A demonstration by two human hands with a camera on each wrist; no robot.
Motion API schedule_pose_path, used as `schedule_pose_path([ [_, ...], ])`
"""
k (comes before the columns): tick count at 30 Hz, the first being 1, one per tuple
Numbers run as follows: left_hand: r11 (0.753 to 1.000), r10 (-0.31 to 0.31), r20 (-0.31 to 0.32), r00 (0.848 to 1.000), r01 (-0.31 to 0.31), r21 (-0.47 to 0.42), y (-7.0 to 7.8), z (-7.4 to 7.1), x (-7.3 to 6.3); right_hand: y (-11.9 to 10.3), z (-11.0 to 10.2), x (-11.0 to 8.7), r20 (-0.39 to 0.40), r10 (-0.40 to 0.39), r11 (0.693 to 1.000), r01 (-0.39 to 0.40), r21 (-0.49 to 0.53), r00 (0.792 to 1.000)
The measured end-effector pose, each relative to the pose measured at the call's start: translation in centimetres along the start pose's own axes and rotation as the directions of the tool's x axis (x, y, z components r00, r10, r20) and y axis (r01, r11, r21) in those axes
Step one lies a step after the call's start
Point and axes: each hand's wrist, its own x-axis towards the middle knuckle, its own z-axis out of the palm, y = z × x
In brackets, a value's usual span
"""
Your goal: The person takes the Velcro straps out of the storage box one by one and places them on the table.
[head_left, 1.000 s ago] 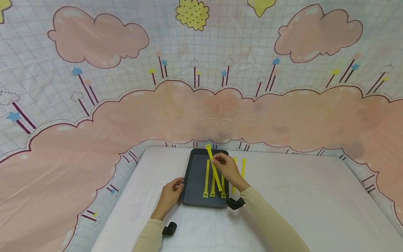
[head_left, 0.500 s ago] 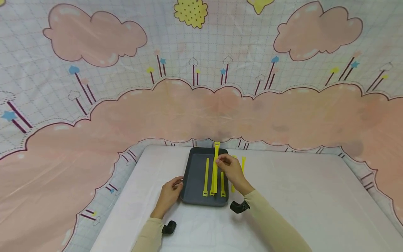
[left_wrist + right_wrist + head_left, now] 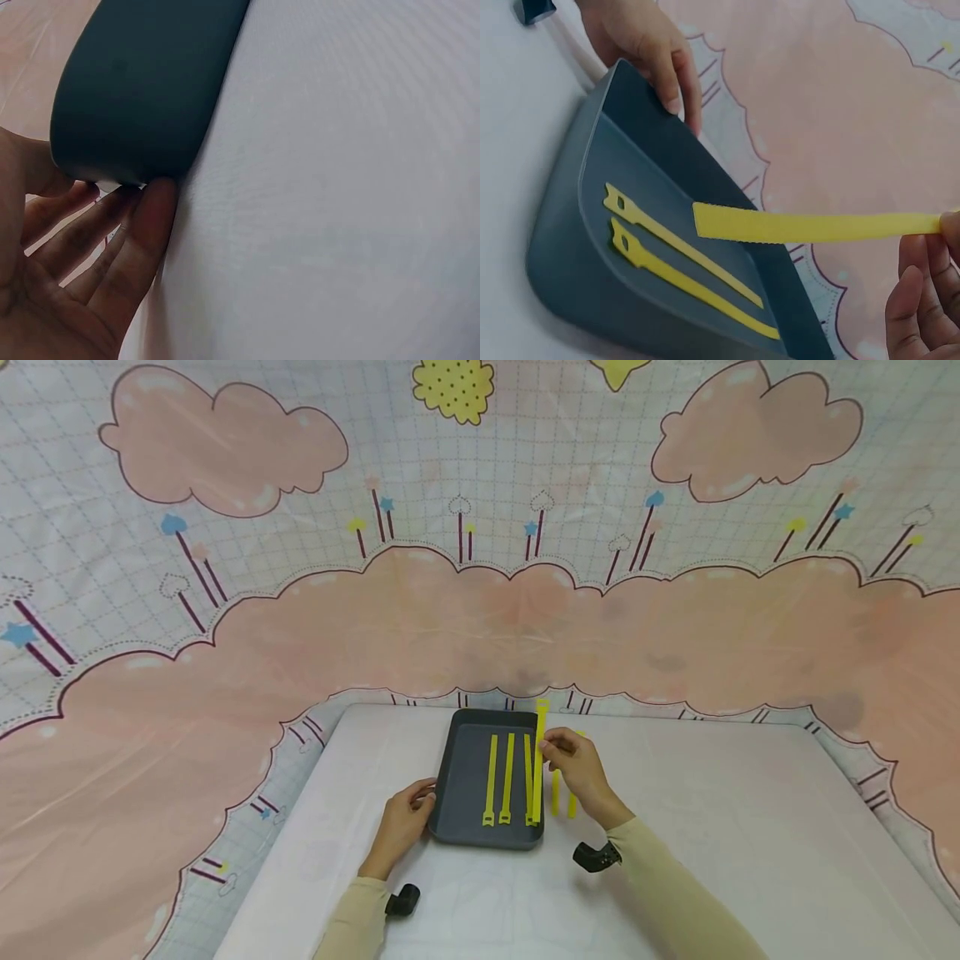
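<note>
A dark grey tray [image 3: 459,814] lies on the table with three yellow hook-and-loop cable ties [image 3: 491,781] in it, side by side and lengthwise. My left hand [image 3: 403,821] rests at the tray's left side, its relaxed fingertips [image 3: 155,214] against the outer wall. Between thumb and fingers, my right hand [image 3: 579,767] pinches another yellow cable tie [image 3: 817,225] near its slotted head. This tie is held above the tray's right side, its plain tail toward me, and overlaps the rightmost tie in the head view.
Two more yellow cable ties [image 3: 555,793] lie on the white table [image 3: 712,827] just right of the tray, partly hidden by my right hand. A patterned cloth [image 3: 525,635] with clouds hangs behind the table.
My right hand has moved right with its cable tie, from over the middle of the tray to its right side. The tie has swung from slanted to nearly straight. My left hand stays put.
</note>
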Motion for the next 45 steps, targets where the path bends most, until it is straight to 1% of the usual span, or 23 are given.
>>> schedule_pose_path([
  [8, 1.000, -0.011, 0.007, 1.000, 0.011, 0.002, 0.1, 0.0, -0.1, 0.6, -2.1, -0.4, -0.022, 0.019, 1.000, -0.020, -0.020, 1.000],
  [15, 1.000, -0.013, 0.008, 1.000, 0.013, 0.000, 0.3, -0.1, -0.2, 1.3, -3.9, -0.7, -0.038, 0.043, 0.999, -0.043, -0.012, 0.998],
  [24, 1.000, -0.004, 0.000, 1.000, 0.004, 0.001, 0.4, -0.1, -0.2, 2.7, -5.9, -0.7, -0.035, 0.062, 0.995, -0.064, -0.072, 0.997],
  [27, 1.000, -0.001, -0.001, 1.000, 0.001, -0.002, 0.4, -0.1, -0.1, 3.0, -6.5, -0.7, -0.042, 0.070, 0.993, -0.073, -0.087, 0.997],
  [32, 1.000, -0.002, 0.004, 1.000, 0.002, 0.001, 0.3, -0.1, -0.1, 3.4, -7.2, -0.7, -0.063, 0.087, 0.992, -0.093, -0.084, 0.994],
  [36, 1.000, -0.002, 0.002, 1.000, 0.001, 0.004, 0.2, 0.0, -0.1, 3.7, -7.6, -0.7, -0.063, 0.110, 0.991, -0.115, -0.072, 0.992],
  [45, 1.000, -0.002, -0.001, 1.000, 0.002, -0.001, 0.1, -0.1, -0.1, 5.1, -8.4, 0.2, -0.064, 0.150, 0.981, -0.157, -0.118, 0.987],
])
